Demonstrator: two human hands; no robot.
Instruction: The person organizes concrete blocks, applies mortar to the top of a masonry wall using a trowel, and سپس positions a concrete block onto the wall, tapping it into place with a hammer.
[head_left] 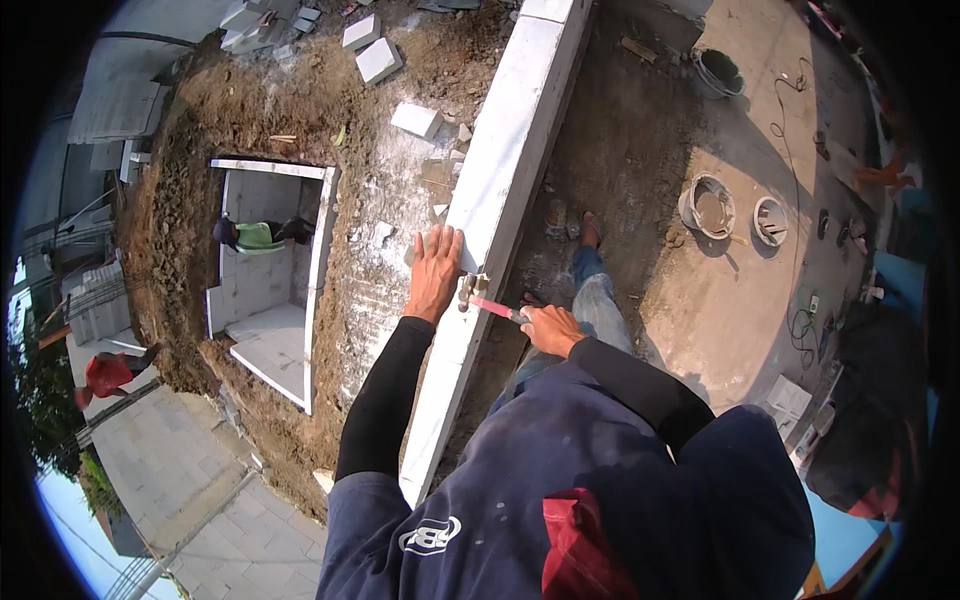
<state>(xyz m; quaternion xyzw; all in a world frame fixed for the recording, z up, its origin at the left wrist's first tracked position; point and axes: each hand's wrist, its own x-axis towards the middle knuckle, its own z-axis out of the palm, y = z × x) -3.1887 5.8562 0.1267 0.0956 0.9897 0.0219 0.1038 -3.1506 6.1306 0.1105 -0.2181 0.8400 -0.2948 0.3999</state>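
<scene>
A long white block wall (503, 150) runs from the top of the head view down past my left side. My left hand (434, 275) lies on its left edge, open, with the fingers stretched out over the top face. My right hand (553, 328) is closed round the handle of a hammer (492, 305) with a red and black grip. The metal hammer head is at the top of the wall, close beside my left hand, near a chipped joint between blocks; whether it touches the block I cannot tell.
Left of the wall, loose white blocks (416, 120) lie on soil. A block-lined pit (318, 270) holds a person in a green top (258, 238); another in red (108, 376) is farther left. Buckets (769, 221) and cables (790, 130) are at right.
</scene>
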